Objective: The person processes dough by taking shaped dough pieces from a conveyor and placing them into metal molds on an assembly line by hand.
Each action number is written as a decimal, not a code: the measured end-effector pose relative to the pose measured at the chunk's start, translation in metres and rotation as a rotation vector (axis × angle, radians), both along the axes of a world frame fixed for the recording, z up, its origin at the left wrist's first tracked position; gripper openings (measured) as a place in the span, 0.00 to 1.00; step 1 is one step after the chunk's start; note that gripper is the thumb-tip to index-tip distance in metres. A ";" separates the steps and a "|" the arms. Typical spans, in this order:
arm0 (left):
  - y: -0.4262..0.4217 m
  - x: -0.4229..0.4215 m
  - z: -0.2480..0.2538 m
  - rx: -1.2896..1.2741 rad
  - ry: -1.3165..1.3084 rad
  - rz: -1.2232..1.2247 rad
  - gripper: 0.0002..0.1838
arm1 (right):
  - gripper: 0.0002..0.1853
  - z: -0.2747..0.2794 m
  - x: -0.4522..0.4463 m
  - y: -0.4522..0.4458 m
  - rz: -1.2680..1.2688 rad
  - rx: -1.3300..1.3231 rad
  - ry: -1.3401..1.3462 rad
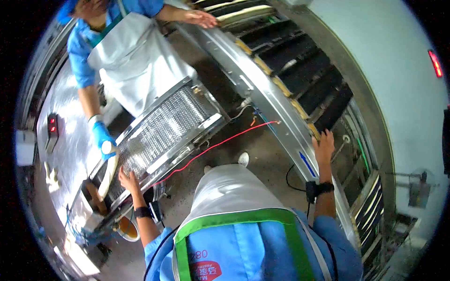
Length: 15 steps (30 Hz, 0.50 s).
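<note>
A: What is each hand doing?

B: The left hand (130,181) is at the near edge of the mesh belt (161,126), fingers a little bent; I can't tell whether it grasps that edge or only hovers. The right hand (324,150) has its fingers spread beside the black trays (304,51), with nothing visible in it.

A: Why are the arms so wide apart?

B: Probably because the person stands between the two machines, so each hand can reach one.

A: And the dough strip (110,174)?

B: It lies just beyond the left hand, at the belt's end near a metal box (89,199). A co-worker's gloved hand (102,136) holds its upper end, perhaps to keep the soft length from flopping. Their bare hand (200,18) reaches to the other machine, near a pale strip (243,15).

A: What's hard to see?

B: The right palm faces away, the co-worker's head is cut off at the top, and glare and the round dark border blur the far trays.
</note>
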<state>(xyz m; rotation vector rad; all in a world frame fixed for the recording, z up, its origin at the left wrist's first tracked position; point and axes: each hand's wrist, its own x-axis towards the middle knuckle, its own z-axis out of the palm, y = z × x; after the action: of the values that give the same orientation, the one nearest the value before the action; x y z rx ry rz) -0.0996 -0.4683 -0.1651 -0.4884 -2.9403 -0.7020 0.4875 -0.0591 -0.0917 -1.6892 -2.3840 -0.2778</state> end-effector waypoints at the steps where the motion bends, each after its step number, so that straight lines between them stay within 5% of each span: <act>1: 0.005 0.005 0.001 -0.025 0.009 0.001 0.28 | 0.24 0.003 -0.007 0.006 -0.027 0.006 0.000; 15: -0.044 0.016 0.011 -0.036 -0.013 -0.081 0.21 | 0.16 0.014 -0.042 0.004 0.206 -0.062 0.055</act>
<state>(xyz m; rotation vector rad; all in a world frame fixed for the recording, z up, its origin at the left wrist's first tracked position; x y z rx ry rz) -0.0839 -0.5126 -0.1541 -0.6110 -2.9645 -0.6639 0.4452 -0.0552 -0.0774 -1.4392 -2.5238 -0.1240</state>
